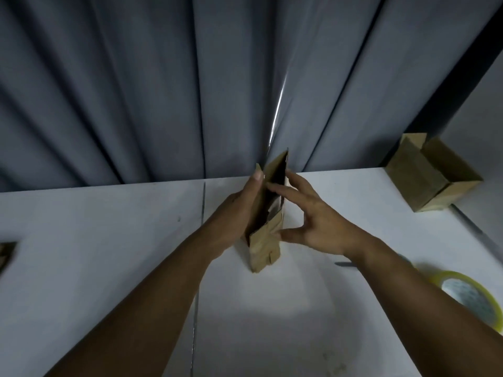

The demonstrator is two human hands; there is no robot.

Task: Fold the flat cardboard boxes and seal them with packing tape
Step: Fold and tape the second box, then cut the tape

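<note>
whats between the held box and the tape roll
In the head view, the right hand, touching the box, and its wrist, above a thin dark object on the table.

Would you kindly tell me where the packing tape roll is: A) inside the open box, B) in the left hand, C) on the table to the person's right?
C: the tape roll lies on the table beside the right forearm.

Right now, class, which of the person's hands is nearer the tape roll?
Right. The right hand touches the box on the tape roll's side; the left hand holds its far side.
</note>
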